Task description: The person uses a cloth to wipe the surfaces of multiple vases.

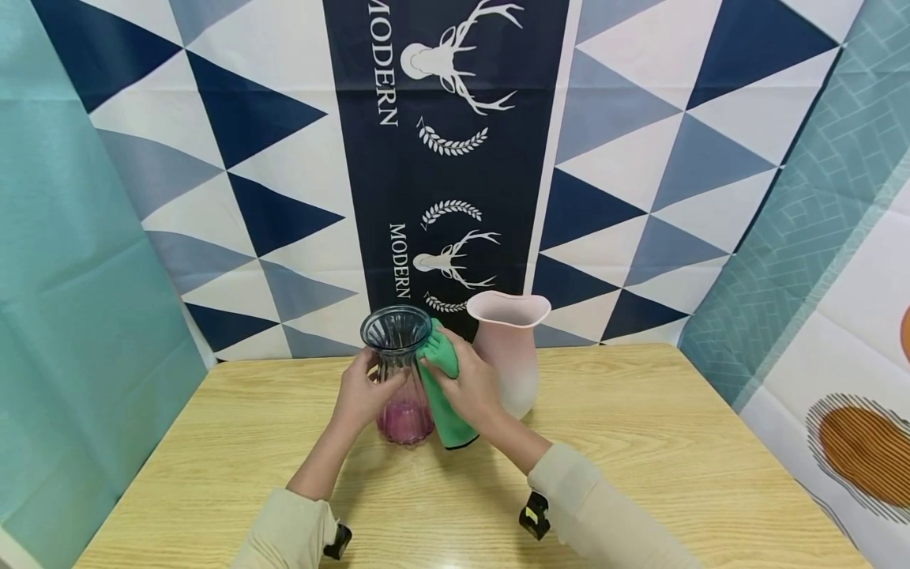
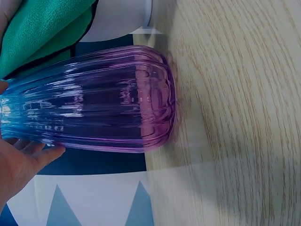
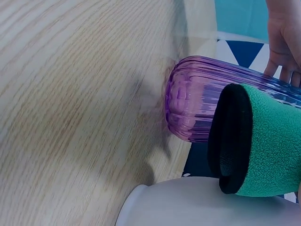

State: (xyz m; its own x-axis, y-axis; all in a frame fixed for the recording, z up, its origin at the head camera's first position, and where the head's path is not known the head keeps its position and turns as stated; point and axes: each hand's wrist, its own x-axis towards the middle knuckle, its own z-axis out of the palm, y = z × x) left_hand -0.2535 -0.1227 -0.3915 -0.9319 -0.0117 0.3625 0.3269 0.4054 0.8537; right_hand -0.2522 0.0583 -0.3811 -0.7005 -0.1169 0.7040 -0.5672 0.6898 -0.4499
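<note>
A ribbed glass vase (image 1: 404,419), blue at its flared rim and pink-purple at the base, stands upright on the table. My left hand (image 1: 366,393) grips its neck from the left, thumb across the front; the left wrist view shows fingers (image 2: 47,155) around the blue part of the glass vase (image 2: 94,103). On the other side, my right hand (image 1: 465,383) holds a bunched green cloth (image 1: 444,407) with black edging close against the vase's upper right. In the right wrist view the cloth (image 3: 273,146) hangs in front of the glass, its edge folded open.
A pink-to-white vase (image 1: 515,363) with a wavy rim stands just right of and behind the right hand. The wooden table (image 1: 604,442) ends at a patterned backdrop (image 1: 284,197) behind both vases. A teal curtain (image 1: 92,276) hangs at the left.
</note>
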